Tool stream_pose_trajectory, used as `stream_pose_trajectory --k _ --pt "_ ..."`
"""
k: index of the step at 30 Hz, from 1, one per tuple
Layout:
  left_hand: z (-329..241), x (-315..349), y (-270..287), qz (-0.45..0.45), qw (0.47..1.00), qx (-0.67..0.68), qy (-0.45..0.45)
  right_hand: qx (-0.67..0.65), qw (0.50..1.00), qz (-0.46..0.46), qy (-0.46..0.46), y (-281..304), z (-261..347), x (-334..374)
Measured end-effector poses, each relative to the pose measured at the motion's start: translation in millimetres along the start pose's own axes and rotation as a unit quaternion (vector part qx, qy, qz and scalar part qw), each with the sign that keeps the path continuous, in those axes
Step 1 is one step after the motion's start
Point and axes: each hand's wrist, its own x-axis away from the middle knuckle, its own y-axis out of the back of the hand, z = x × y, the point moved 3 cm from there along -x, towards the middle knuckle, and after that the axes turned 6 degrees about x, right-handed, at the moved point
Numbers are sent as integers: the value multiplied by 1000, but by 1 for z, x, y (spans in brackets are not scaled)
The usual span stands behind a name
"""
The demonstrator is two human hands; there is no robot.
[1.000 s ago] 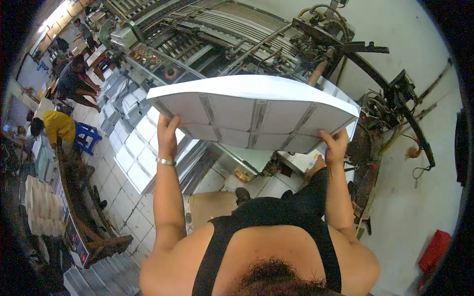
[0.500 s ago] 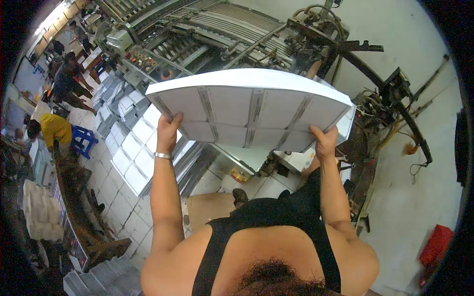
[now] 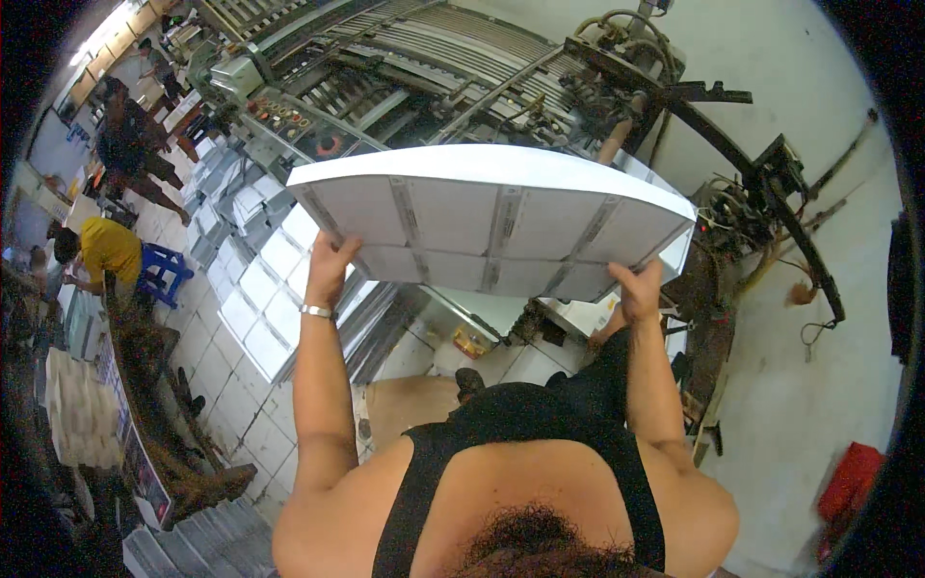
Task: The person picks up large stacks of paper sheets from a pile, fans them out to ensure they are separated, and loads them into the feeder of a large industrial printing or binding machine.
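A thick stack of large printed paper sheets (image 3: 448, 217) is held up in front of me, its white edge bowed upward along the far side. Dark printed bands divide its near face into panels. My left hand (image 3: 330, 270) grips the stack's lower left edge, thumb on the near face and fingers mostly hidden behind. At the lower right edge, my right hand (image 3: 638, 292) grips the same stack, its thumb also showing on the near face. Beyond the stack stands a large machine (image 3: 414, 67) with rails, rollers and a button panel.
Piles of printed sheets (image 3: 260, 289) stand on the left, beside the machine. A person in a yellow shirt (image 3: 111, 249) is near a blue stool (image 3: 166, 275), and another person (image 3: 130, 135) stands farther back. A dark machine arm (image 3: 713, 140) juts out at right, before the wall.
The stack has dipped slightly toward me and shifted a little right, both hands still on it. In the background, the bent person has straightened up.
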Motion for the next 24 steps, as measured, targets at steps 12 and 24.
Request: stream_pose_trajectory --k 12,24 --pt "8 -11 2 -13 999 33 4 39 998 -52 7 0 -14 -2" --pt "-9 17 -18 -94 988 -20 -123 -20 997 -63 50 -3 11 20"
